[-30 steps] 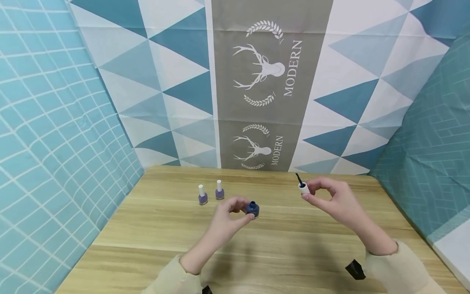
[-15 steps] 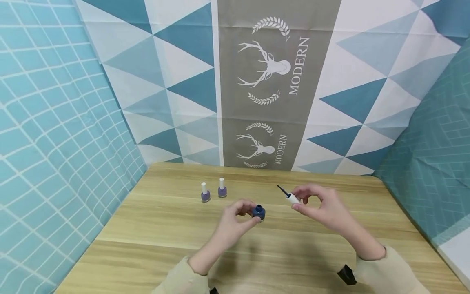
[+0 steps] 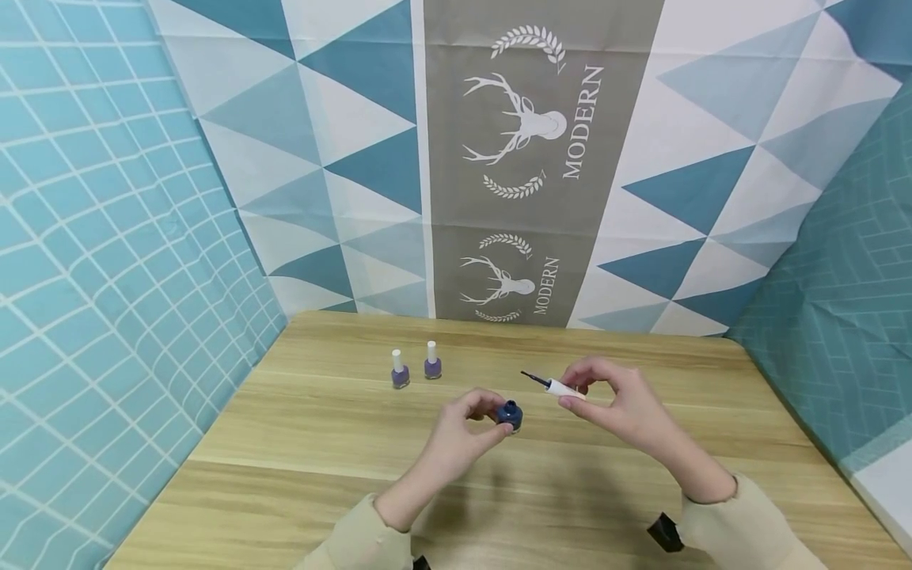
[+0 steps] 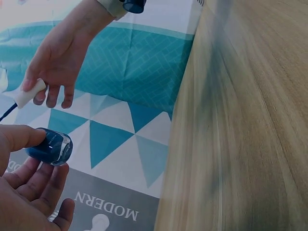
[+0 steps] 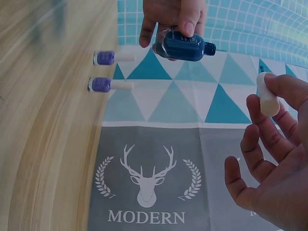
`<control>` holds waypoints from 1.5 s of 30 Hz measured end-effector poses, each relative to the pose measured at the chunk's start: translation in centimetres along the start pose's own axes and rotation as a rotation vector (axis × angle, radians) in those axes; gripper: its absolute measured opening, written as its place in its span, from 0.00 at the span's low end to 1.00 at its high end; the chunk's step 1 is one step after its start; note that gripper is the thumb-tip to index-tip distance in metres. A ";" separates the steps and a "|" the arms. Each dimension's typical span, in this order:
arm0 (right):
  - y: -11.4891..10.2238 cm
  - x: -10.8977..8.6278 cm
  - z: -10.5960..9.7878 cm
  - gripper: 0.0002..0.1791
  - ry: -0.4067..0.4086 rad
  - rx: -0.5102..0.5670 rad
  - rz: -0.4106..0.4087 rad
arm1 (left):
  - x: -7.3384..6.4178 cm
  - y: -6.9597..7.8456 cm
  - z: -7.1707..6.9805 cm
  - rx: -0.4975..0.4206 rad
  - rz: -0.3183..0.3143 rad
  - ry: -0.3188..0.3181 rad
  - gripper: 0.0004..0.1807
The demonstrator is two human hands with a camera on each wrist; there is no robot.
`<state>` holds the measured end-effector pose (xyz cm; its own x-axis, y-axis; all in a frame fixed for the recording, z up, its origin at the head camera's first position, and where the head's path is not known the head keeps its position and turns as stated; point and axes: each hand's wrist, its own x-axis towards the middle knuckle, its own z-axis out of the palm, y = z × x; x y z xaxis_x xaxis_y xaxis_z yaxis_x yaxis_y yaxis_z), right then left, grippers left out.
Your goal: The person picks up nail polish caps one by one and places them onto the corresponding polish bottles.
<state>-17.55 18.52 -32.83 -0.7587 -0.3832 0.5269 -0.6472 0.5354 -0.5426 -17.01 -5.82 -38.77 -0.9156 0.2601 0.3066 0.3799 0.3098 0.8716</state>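
Observation:
My left hand (image 3: 463, 431) pinches an uncapped dark blue nail polish bottle (image 3: 509, 416) above the table, its open neck facing up. In the right wrist view the bottle's (image 5: 185, 46) threaded neck shows clearly. To the right, my right hand (image 3: 620, 400) holds the white nail polish cap (image 3: 565, 389) between thumb and fingers. The cap's dark-coated brush (image 3: 534, 379) points left, tilted slightly upward, apart from the bottle and above its neck. In the left wrist view the brush tip runs out of frame beside the cap (image 4: 32, 93).
Two purple nail polish bottles with white caps, one on the left (image 3: 400, 370) and one on the right (image 3: 432, 361), stand upright at the back left of the wooden table (image 3: 321, 443). Patterned cloths hang behind the table and on both sides.
My right hand has moved left with the cap, and the brush has swung from pointing up to pointing left, closer to the bottle. My left hand still holds the bottle.

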 end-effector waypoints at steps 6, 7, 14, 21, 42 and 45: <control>0.0 0.1 -0.2 0.11 -0.012 -0.019 0.005 | 0.0 0.1 0.0 -0.001 0.017 -0.004 0.13; 0.0 0.1 -0.2 0.11 -0.017 -0.025 0.008 | 0.0 0.1 0.0 -0.001 0.020 -0.006 0.13; -0.2 0.2 -0.6 0.11 -0.047 -0.045 0.025 | -0.1 0.3 0.0 -0.004 0.030 -0.014 0.13; -0.5 0.2 -0.9 0.12 -0.067 -0.046 0.003 | -0.1 0.4 0.1 0.006 0.041 -0.011 0.12; -0.6 0.5 -1.1 0.13 -0.114 -0.037 -0.071 | -0.4 0.8 0.1 0.036 0.084 -0.014 0.12; -0.6 0.5 -1.0 0.13 -0.119 -0.036 -0.071 | -0.4 0.8 0.1 0.045 0.092 -0.012 0.12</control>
<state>-17.48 18.81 -31.58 -0.7156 -0.5066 0.4809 -0.6984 0.5292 -0.4819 -16.31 -5.61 -38.23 -0.8750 0.3001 0.3800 0.4682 0.3244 0.8219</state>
